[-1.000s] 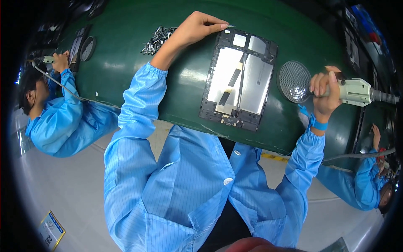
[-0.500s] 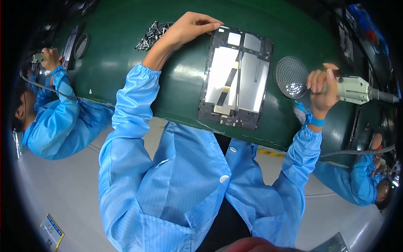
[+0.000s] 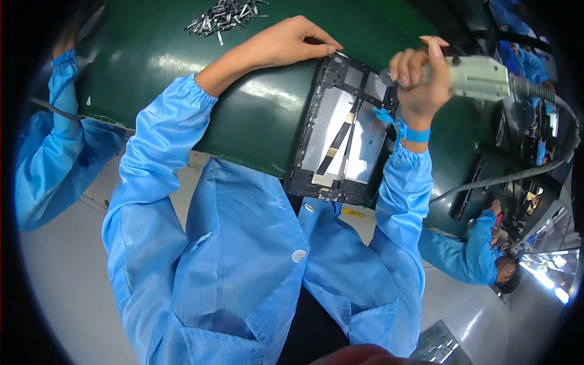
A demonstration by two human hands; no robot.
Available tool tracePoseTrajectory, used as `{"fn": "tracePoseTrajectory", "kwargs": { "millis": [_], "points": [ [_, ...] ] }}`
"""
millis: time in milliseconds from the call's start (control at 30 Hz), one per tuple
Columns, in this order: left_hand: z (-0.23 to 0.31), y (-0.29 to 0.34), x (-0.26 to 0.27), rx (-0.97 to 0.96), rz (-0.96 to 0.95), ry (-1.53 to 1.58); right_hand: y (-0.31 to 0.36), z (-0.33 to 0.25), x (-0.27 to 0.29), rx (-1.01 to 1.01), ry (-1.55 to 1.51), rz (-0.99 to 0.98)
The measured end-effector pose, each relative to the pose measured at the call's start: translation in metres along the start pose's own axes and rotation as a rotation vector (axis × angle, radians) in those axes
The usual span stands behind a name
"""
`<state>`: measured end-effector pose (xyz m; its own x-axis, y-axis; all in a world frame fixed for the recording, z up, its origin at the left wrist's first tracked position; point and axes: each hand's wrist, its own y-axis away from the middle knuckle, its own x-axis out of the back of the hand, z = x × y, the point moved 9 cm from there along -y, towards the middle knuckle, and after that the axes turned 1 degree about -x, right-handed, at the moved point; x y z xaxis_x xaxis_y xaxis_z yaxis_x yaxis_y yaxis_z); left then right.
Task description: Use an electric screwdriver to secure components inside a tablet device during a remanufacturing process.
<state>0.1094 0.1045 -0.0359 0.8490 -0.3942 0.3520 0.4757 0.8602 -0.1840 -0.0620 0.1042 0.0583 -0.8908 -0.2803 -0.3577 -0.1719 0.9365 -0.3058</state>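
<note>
An open tablet housing (image 3: 327, 121) lies on the green bench in front of me, its black frame and bright metal inside facing up. A dark flat cable (image 3: 334, 149) runs slantwise across it. At the far left corner of the housing, my left hand (image 3: 295, 44) is closed, thumb and fingers pinching the edge. My right hand (image 3: 423, 82) is wrapped round a pale electric screwdriver (image 3: 480, 78), held sideways over the housing's far right corner. The hand hides part of that side. I cannot tell whether the screwdriver's tip touches anything. A blue wrist strap (image 3: 415, 132) circles my right wrist.
A heap of small black and silver parts (image 3: 226, 17) lies beyond my left forearm on the green bench (image 3: 255, 121). The screwdriver's grey cord (image 3: 499, 179) loops along the right. Co-workers in blue sleeves (image 3: 61, 115) sit at both sides.
My right hand has brought the screwdriver leftward, from beside the round dish to over the housing's right corner. The dish is now hidden. My left hand keeps to the same corner; the view has shifted.
</note>
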Motion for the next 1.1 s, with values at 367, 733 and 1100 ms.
{"fn": "tracePoseTrajectory", "kwargs": {
  "millis": [367,733,1100],
  "points": [
    [0.01,0.006,0.019,0.126,0.036,0.162,-0.028,0.044,-0.049,-0.005,0.104,-0.105],
    [0.005,0.007,0.017,0.084,0.048,0.186,-0.027,0.055,-0.041,0.005,0.111,-0.076],
    [0.002,0.008,0.012,0.072,0.048,0.214,-0.025,0.059,-0.035,-0.003,0.099,-0.091]
  ]
}}
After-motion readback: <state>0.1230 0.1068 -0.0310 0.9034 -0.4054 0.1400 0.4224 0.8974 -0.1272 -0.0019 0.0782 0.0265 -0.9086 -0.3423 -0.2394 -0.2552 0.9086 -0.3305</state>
